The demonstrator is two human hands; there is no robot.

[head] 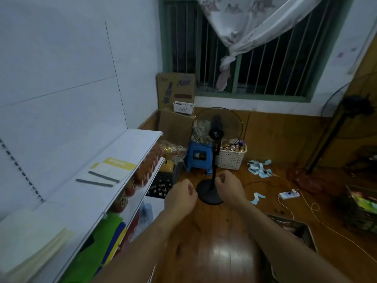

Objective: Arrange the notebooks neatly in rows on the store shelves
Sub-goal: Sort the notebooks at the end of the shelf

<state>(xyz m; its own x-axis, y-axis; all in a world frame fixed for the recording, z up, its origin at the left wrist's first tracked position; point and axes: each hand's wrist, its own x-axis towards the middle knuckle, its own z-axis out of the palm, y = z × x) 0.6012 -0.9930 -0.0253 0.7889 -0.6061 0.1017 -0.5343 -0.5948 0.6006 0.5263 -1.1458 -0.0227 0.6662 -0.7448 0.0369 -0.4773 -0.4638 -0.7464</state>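
Both hands are held out over the wooden floor (204, 231), in front of the white top shelf (106, 180) and lower than its front edge. The left hand (180, 198) is curled into a loose fist with nothing visible in it, and the right hand (229, 185) is likewise curled, fingers folded in, holding nothing that shows. The two hands are near each other but apart.

The notebooks lie flat on the top shelf. Two notebooks with yellow edges (114, 169) overlap toward the far end of the shelf, each with a dark spine strip along its near side. At the shelf's near end a pale stack of paper or notebooks (30, 244) sits blurred, so its exact make-up is hard to tell.

Under the top shelf, a lower shelf (149, 180) carries red packaged goods, and green and blue items sit below the near end. Beyond the shelf's far end stand a black pedestal fan (216, 131), a blue stool (199, 156) and a white basket (232, 157) filled with cans.
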